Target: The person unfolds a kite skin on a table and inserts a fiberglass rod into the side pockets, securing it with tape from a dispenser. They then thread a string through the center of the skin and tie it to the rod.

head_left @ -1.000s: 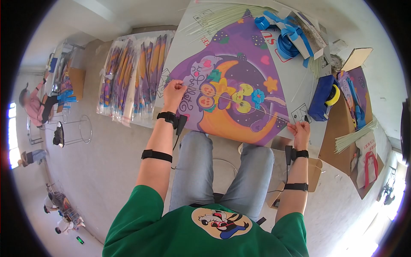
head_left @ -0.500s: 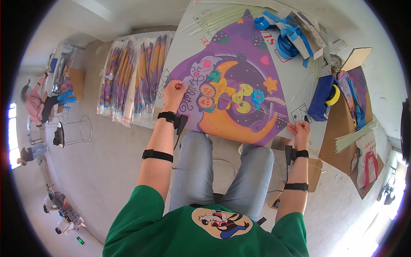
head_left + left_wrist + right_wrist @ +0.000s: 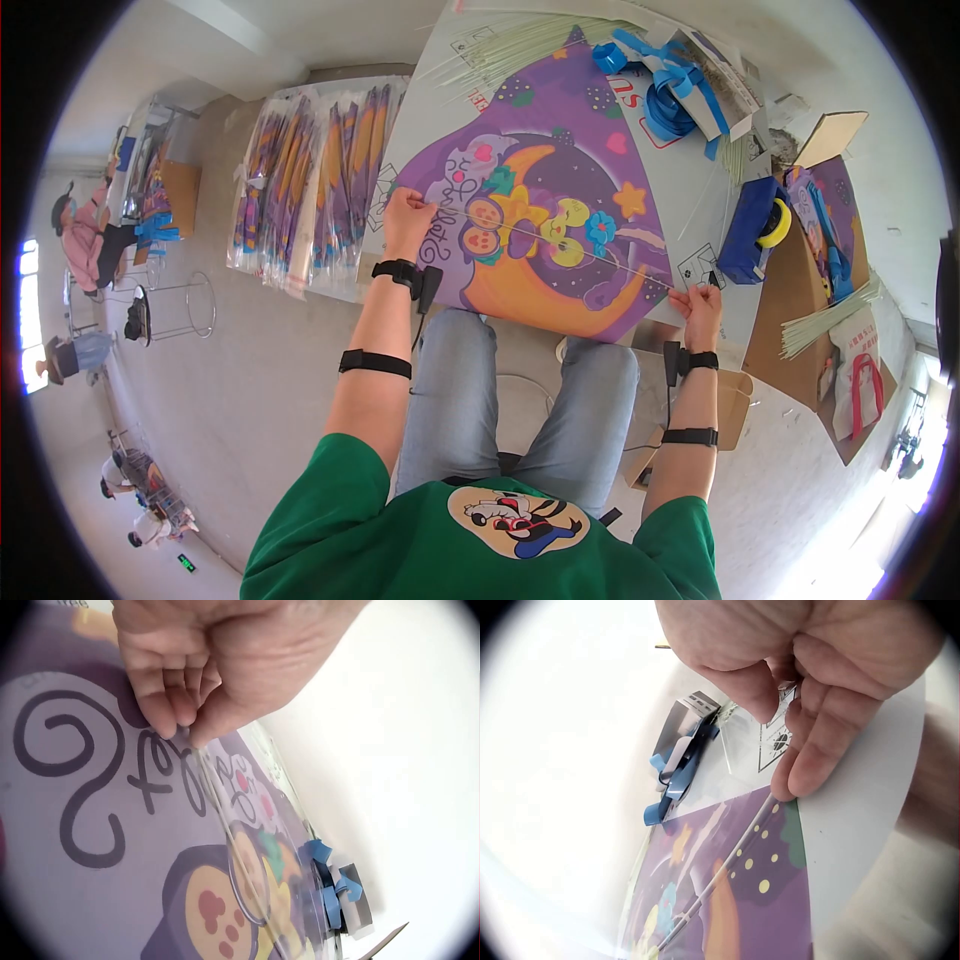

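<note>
A thin, pale rod [image 3: 620, 263] lies across a purple printed sheet [image 3: 480, 275] that has a cartoon animal on a crescent moon. In the head view its left end is pinched by the left hand [image 3: 408, 222], whose thumb and finger meet at the rod end beside the dark lettering [image 3: 82, 772]. The right hand [image 3: 703, 308] holds the opposite end near the sheet's right edge. In the right wrist view, bent fingers [image 3: 810, 765] cover that rod end, just over the yellow dots. Between the hands the rod runs slantwise, close over the picture.
Beyond the sheet lie blue ribbons [image 3: 668, 112] and a bundle of pale rods [image 3: 530, 45]. A dark blue tape dispenser [image 3: 745, 238] stands right of the sheet, by an open cardboard box [image 3: 790, 330]. Plastic-wrapped packs [image 3: 310, 185] fill the left. Other people are farther off.
Both hands keep their hold on the rod and stay nearly in place. The left forearm shifts slightly to the right. In the background at left, people change posture.
</note>
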The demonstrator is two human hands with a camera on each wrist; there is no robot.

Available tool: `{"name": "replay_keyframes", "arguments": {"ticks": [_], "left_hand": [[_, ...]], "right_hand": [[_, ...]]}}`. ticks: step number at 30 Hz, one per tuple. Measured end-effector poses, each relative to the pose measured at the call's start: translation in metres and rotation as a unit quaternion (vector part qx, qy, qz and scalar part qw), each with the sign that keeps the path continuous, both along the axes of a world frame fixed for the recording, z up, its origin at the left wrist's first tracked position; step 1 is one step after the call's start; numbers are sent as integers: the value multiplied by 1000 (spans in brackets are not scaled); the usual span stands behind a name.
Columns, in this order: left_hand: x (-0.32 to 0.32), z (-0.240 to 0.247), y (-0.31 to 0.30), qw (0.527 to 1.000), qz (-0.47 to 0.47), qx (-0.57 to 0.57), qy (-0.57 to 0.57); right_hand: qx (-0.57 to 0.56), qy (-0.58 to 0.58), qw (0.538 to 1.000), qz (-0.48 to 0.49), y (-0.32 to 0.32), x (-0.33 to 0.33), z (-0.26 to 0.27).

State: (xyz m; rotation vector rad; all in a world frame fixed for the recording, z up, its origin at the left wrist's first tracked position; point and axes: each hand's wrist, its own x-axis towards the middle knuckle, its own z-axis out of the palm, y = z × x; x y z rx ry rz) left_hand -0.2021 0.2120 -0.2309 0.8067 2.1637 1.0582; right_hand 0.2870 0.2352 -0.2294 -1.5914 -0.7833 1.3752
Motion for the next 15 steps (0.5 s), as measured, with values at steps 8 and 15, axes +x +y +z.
{"name": "replay_keyframes", "arguments": {"ticks": [8,15], "left_hand": [[3,-2,-2,999,3,15,41],[-7,-20,-3,992,-17,-1,122]], "right_hand": [[-1,4,1000,0,0,0,-1],[-1,4,1000,0,0,0,0]]}}
